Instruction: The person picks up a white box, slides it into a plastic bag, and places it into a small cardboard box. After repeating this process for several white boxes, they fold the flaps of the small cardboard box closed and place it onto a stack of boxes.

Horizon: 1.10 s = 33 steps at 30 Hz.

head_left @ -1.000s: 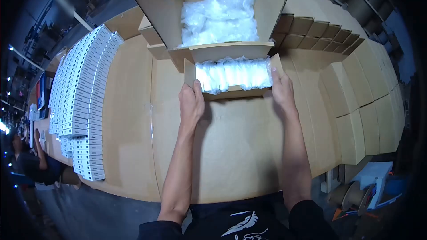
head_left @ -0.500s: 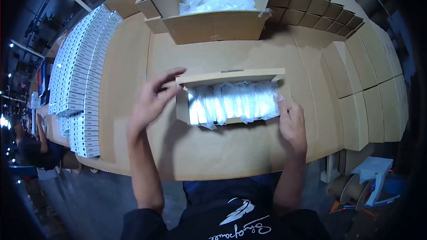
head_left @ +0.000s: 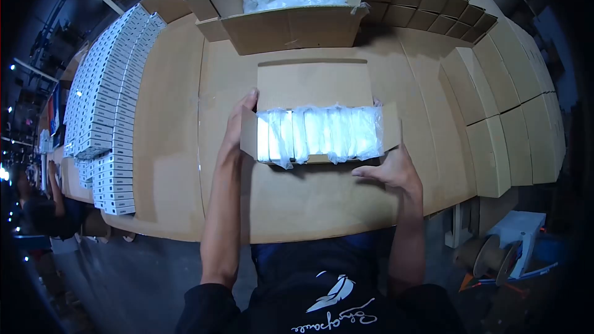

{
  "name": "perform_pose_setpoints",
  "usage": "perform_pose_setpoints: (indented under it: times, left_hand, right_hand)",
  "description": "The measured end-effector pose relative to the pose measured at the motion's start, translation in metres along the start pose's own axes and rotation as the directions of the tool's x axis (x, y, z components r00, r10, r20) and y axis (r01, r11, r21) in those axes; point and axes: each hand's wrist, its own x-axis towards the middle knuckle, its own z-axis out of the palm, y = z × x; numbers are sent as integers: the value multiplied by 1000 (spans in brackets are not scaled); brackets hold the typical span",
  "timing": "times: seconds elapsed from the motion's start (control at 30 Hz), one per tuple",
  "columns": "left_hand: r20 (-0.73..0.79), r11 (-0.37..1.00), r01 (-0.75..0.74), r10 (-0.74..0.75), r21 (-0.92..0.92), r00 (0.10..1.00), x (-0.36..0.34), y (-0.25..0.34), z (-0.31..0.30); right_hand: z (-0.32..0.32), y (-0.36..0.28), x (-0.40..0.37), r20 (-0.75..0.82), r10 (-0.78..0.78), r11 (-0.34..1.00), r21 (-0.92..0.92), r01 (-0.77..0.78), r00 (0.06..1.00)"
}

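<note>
A small cardboard box [head_left: 318, 159] lies in front of me with its lid [head_left: 312, 83] folded back and its side flaps spread. Inside it is a row of several flat items in clear plastic wrap [head_left: 322, 133]. My left hand [head_left: 236, 127] is closed around the box's left end, partly behind the left flap [head_left: 249, 134]. At the right end, my right hand [head_left: 399, 170] grips the box with its thumb along the front and its fingers mostly hidden behind the right flap [head_left: 391, 127].
A large carton [head_left: 291, 29] holding plastic-wrapped items stands at the back. Stacked white boxes [head_left: 105, 99] line the left side. Brown boxes [head_left: 495, 111] are piled on the right, with rows of open ones [head_left: 427, 3] behind. Another person [head_left: 52, 204] is at far left.
The box's lid has swung up and back, and the side flaps now spread outward. My left hand has moved onto the left end; my right hand has shifted lower around the right end.
</note>
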Motion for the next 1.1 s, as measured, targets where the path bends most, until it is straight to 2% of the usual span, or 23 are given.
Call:
perform_pose_setpoints:
  times: [0.07, 0.17, 0.2, 0.23, 0.27, 0.3, 0.4, 0.43, 0.77, 0.87, 1.03, 1.1]
  left_hand:
    - [32, 959, -134, 147, -248, 989, -19, -14, 1]
    - [55, 982, -179, 175, 63, 983, -53, -9, 14]
    - [136, 914, -279, 249, 294, 959, -58, -12, 12]
    - [231, 781, -377, 300, 497, 926, -61, -14, 8]
    - [332, 592, -465, 326, 658, 885, -62, -14, 5]
    - [335, 368, -478, 389, 798, 858, -63, -7, 13]
    - [231, 308, -331, 318, 892, 919, -65, -2, 35]
    - [180, 329, -289, 322, 899, 929, -64, -3, 40]
    - [218, 253, -268, 209, 930, 953, -50, 7, 36]
    - [180, 161, -205, 155, 966, 971, -50, 11, 39]
    - [37, 120, -39, 15, 992, 999, -50, 28, 55]
    - [-5, 80, 4, 6, 997, 1000, -50, 29, 62]
  right_hand:
    - [6, -5, 8, -1, -28, 1000, -8, 28, 1000]
    - [10, -14, 22, -36, -166, 984, 52, 168, 985]
    - [9, -17, 22, -26, -178, 984, -22, 177, 984]
    - [8, -22, 22, -13, -190, 978, -96, 188, 982]
    - [7, -29, 24, 2, -205, 965, -169, 202, 979]
    - [8, -40, 25, 12, -184, 969, -165, 183, 983]
    - [9, -50, 29, 35, -117, 973, -197, 122, 992]
    - [10, -53, 29, 21, -155, 971, -180, 156, 988]
    - [14, -58, 30, -24, -124, 983, -142, 120, 992]
    - [17, -60, 31, -44, -95, 986, -141, 88, 995]
    - [20, -69, 27, -73, -37, 980, -198, 22, 997]
    - [28, -69, 21, -186, -115, 967, -244, 68, 976]
